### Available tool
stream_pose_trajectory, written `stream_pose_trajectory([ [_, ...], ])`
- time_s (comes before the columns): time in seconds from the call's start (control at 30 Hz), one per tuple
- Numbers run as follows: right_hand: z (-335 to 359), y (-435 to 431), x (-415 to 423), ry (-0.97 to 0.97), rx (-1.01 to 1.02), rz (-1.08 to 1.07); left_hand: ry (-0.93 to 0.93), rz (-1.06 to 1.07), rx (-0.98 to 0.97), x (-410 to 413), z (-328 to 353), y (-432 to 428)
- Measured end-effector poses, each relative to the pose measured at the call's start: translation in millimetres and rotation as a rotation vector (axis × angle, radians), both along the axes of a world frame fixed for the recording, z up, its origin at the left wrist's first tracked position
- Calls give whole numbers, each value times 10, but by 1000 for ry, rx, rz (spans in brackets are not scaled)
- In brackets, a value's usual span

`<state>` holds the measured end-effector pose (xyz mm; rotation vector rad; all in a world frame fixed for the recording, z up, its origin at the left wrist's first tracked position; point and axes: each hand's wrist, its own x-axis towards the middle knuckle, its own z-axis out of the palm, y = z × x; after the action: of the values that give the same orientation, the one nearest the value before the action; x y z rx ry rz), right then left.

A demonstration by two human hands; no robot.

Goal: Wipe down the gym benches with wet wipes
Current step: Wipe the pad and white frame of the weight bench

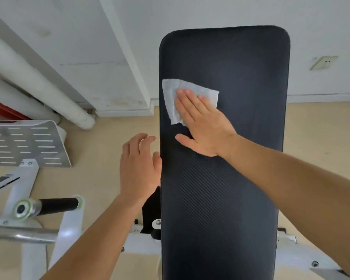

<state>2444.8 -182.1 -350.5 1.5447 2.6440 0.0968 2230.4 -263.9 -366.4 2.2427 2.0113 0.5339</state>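
Bench pad [242,65] | right grip [204,126] flat, pressing wipe [170,98] near left edge | left grip [137,170] apart, beside edge

White wipe [187,96], black ribbed bench [230,188]

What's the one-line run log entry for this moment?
step: wiping | right hand: flat, pressing wet wipe on bench pad | left hand: open, at pad's left edge, holding nothing

White walls [210,13] meet a beige floor [109,148], with white pipes [38,81] and a wall socket [323,62].
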Motion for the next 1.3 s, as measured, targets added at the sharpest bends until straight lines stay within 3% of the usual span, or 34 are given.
stream_pose_trajectory([
  [0.2,-702,-1539,-66,-92,-193,434,32,129,-61,-207,-194,-804],
  [0.27,-743,-1586,130,-135,-195,535,41,123,-63,-190,-248,-1006],
  [0.33,-519,-1161,169,-112,-97,453,38,122,-57,-189,-313,-1073],
  [0.43,-105,-366,6,-55,-11,85,-38,190,-73,-156,-406,-1063],
  [0.5,-172,-357,-156,-22,14,2,-85,193,-70,-134,-438,-1058],
  [0.67,-814,-1686,-297,-25,-98,290,-126,97,-62,-53,-461,-1225],
  [0.87,-864,-1721,-92,-37,-117,422,-84,-32,-151,103,-823,-1668],
  [1.13,-884,-2000,338,-17,-44,160,-137,79,-110,405,-823,-1528],
  [1.3,-836,-1797,360,-45,14,132,99,-44,-109,544,-771,-1041],
])
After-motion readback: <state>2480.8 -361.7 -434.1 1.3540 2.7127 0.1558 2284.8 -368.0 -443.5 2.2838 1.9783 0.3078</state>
